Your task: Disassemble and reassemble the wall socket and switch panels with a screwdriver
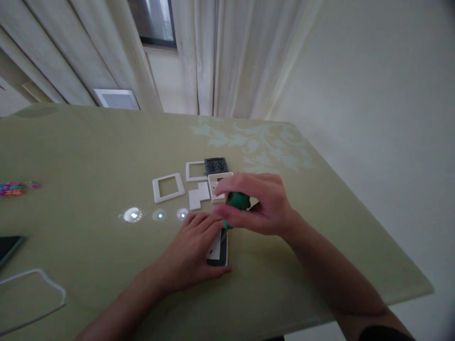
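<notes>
My right hand is closed round the green handle of a screwdriver, held upright with its tip down on a white and black switch module. My left hand lies on the table with its fingers pressed against that module, holding it in place. Just beyond my hands lie a white square frame, a second white frame, a black square part, a white notched plate and a white part partly hidden by my right hand.
The table has a pale green cloth with a leaf pattern at the far right. Coloured bands lie at the left edge, a dark flat object and a clear tray at near left. The table's right edge runs close to my right arm.
</notes>
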A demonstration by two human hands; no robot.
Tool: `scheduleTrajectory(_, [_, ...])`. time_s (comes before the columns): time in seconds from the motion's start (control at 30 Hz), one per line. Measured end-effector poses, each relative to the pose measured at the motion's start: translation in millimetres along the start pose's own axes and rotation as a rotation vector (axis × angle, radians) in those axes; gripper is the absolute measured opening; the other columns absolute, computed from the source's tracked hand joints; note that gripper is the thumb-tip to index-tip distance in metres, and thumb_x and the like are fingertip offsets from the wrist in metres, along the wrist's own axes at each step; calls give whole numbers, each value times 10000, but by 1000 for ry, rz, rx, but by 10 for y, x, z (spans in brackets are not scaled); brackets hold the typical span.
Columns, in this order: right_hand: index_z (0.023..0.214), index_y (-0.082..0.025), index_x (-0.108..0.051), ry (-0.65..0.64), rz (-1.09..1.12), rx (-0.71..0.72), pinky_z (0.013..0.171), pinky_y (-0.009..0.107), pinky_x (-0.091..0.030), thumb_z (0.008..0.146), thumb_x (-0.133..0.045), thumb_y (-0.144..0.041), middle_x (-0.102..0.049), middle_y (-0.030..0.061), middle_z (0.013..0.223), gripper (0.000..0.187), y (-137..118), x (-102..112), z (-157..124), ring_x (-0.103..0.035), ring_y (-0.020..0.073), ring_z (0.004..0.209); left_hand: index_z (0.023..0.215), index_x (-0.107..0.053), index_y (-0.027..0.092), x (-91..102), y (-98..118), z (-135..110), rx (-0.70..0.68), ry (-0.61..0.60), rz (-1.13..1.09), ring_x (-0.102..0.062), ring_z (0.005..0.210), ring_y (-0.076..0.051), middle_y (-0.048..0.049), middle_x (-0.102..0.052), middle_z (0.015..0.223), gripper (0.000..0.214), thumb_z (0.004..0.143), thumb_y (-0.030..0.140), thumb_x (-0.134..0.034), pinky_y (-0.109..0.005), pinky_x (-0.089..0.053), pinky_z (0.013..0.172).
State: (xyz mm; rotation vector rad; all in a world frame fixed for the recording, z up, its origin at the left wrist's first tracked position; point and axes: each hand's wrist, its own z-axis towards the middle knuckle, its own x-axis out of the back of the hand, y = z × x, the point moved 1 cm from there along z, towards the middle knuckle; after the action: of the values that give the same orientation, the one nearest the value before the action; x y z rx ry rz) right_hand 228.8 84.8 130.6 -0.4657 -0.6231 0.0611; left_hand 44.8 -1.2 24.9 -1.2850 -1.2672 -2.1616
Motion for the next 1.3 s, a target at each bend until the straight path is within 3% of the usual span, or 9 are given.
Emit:
scheduleTrajectory(0.17, [1442,-218,-651,-226,18,78,965,301,-601,1094,-486,-289,-781,67,1288,392,-176,109,33,-757,170,1117,1334,-632,268,-90,-68,-16,66,69,3,-610,1274,-402,-103,-700,1389,580,825,433,-857,-590,-452,1089])
scheduleTrajectory(0.37, [1158,-191,-764,-48,-425,46,679,290,-537,985,-759,-417,-790,34,832,284,-191,139,5,-702,167,697,1377,-599,228,-95,-113,-5,107,113,57,-645,1157,-403,-137,-727,1304,689,800,474,-884,-572,-496,993])
scheduleTrajectory(0.47, [1533,-190,-549,-281,-312,-105,875,336,-579,1079,-568,-351,-797,109,1208,482,-207,167,23,-753,223,1014,1380,-603,244,-62,-98,19,119,124,67,-640,1181,-402,-123,-730,1297,693,791,475,-887,-570,-480,1018])
scheduleTrajectory(0.53, [1595,-211,-473,-325,-197,-108,944,338,-575,1093,-517,-296,-766,105,1314,511,-227,169,32,-736,216,1120,1360,-616,240,-55,-98,26,122,135,69,-642,1176,-401,-119,-738,1269,671,791,476,-882,-571,-477,1022])
scheduleTrajectory(0.67, [1142,-186,-745,-159,-319,-44,731,281,-546,1022,-702,-388,-803,43,873,239,-271,183,38,-725,177,759,1322,-638,242,-66,-122,19,112,144,71,-641,1156,-402,-123,-736,1257,622,791,458,-880,-568,-489,998])
scheduleTrajectory(0.83, [1496,-177,-580,-386,-171,-101,936,312,-558,1113,-497,-292,-754,107,1365,409,-324,249,40,-735,210,1164,1399,-593,247,-64,-127,21,126,142,91,-636,1190,-403,-122,-727,1285,686,805,455,-868,-580,-478,1030])
scheduleTrajectory(0.97, [1178,-195,-745,-134,-346,-28,629,275,-486,1038,-696,-431,-819,4,862,279,-327,199,43,-710,140,689,1377,-599,253,-62,-104,8,112,158,73,-647,1183,-396,-103,-715,1323,627,828,441,-837,-581,-501,1027])
scheduleTrajectory(1.13, [1252,-169,-729,-262,-319,13,881,308,-567,1079,-630,-316,-798,95,1238,248,-379,144,56,-748,206,1065,1389,-598,251,-61,-93,-1,117,192,87,-616,1269,-409,-81,-689,1378,562,876,395,-778,-588,-488,1073])
scheduleTrajectory(1.3, [926,-178,-751,-72,-421,44,681,299,-537,1000,-734,-387,-758,32,769,222,-319,157,31,-691,176,688,1324,-625,227,-86,-140,19,110,146,79,-628,1222,-396,-117,-712,1327,543,850,400,-825,-597,-486,1057])
